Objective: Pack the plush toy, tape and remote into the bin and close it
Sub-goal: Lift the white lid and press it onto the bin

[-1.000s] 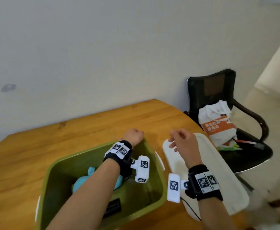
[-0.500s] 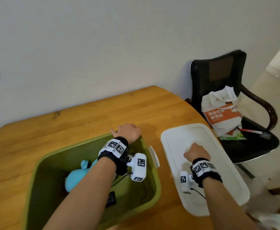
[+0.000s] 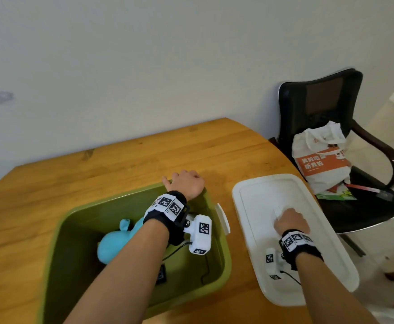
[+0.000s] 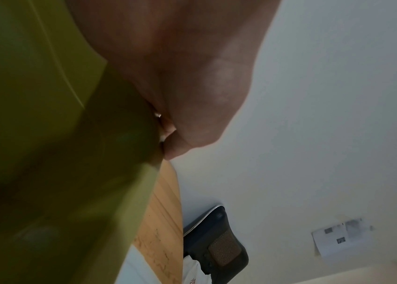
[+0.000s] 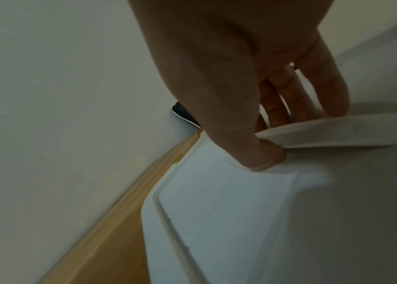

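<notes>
Your left hand (image 3: 184,185) is gripping the far rim of the green bin (image 3: 217,274), plush toy (image 3: 116,242) inside, while your right hand (image 5: 241,92) is pinching the white lid (image 3: 256,206)'s handle flap beside it, so lift level and line up corners.

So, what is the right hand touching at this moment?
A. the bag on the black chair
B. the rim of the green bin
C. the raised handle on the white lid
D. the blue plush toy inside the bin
C: the right hand curls its thumb and fingers around the raised handle of the white lid, which lies on the table beside the green bin.
</notes>
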